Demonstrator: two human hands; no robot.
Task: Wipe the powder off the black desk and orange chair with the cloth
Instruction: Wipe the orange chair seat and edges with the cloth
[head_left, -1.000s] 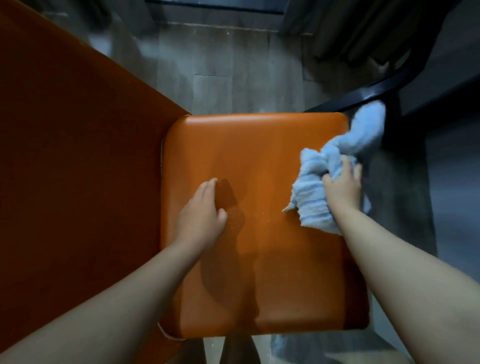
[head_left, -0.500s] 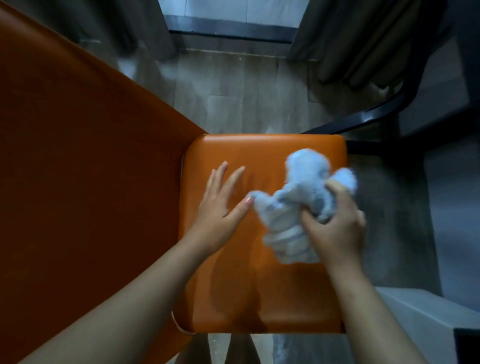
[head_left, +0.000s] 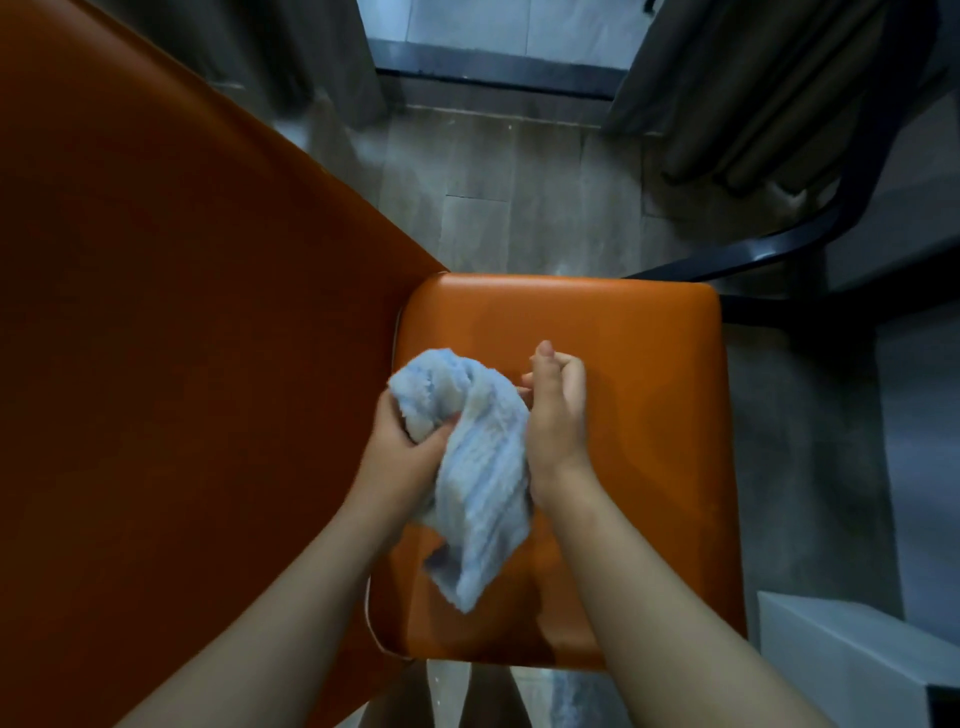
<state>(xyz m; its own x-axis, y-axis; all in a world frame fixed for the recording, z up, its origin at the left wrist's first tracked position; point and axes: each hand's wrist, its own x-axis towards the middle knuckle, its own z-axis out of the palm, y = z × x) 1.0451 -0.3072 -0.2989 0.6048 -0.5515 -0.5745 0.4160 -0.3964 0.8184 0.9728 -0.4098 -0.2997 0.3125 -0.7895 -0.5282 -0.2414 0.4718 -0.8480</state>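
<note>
Brought leftward since half a second ago: the cloth (head_left: 480, 467), then over the middle of the orange chair (head_left: 639, 415) seat, now above the seat's left edge, close by the backrest. Lifted off the seat as well: the left hand (head_left: 408, 447), earlier flat with fingers spread. Now gripping the upper bunch of the cloth, fingers and thumb curled round it from the left. Held up clear of the seat at the top, hanging in one long fold toward the seat's near edge; touching the leather down there or not, cannot tell. Pressed against the right side of the cloth: the right hand (head_left: 556, 410), thumb pointing up, fingers curled inward; pinching a fold or only resting against it, cannot tell. Filling the whole left of the view, the chair's orange backrest, tilted. Beyond the seat's far right corner, a black curved bar (head_left: 753, 249) over grey floor (head_left: 493, 208). Farther off, dark curtains (head_left: 753, 93) hanging to the floor. Off the seat's near right corner, a white box (head_left: 857, 665).
</note>
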